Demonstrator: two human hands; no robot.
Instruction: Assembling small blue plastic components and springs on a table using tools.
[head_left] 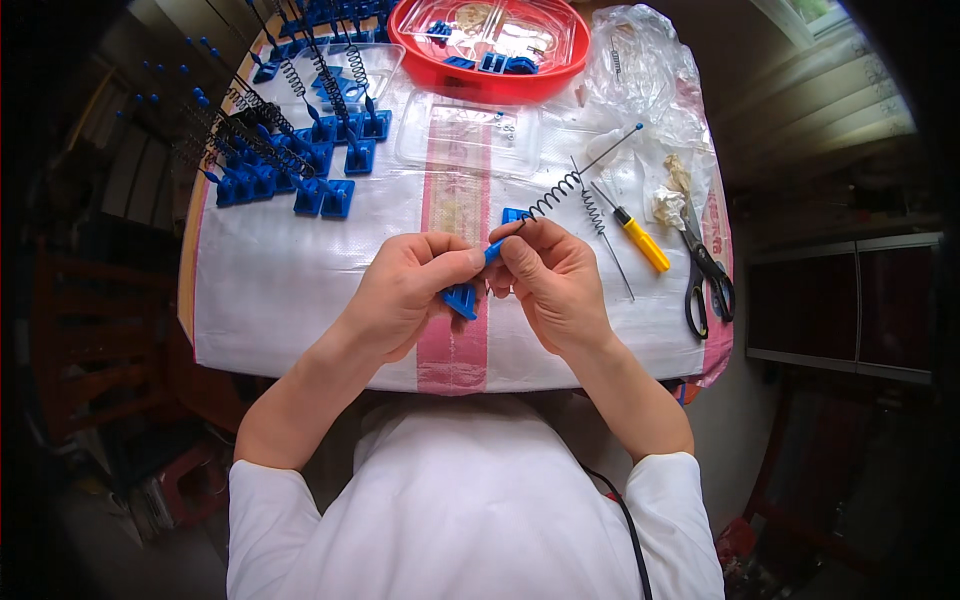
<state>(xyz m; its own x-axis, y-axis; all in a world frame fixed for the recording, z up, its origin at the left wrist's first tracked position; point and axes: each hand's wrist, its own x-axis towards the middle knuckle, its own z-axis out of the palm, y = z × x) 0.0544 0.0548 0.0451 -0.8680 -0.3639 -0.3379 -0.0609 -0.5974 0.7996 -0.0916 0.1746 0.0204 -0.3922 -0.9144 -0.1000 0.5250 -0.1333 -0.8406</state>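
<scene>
Over the near middle of the table, my two hands meet at a blue plastic stand with a coil spring. My left hand is closed round its blue base, thumb on the narrow blue stem. My right hand pinches the stem's upper end, where the black coil spring begins. From there the spring slants up to the right and runs into a thin rod with a blue tip. Just behind my fingers lies another blue piece, partly hidden by the right hand.
Right of my hands lie a loose spring wire, a yellow-handled screwdriver and black scissors. Several blue spring stands crowd the left. A clear tray, a red basin and a plastic bag sit farther back.
</scene>
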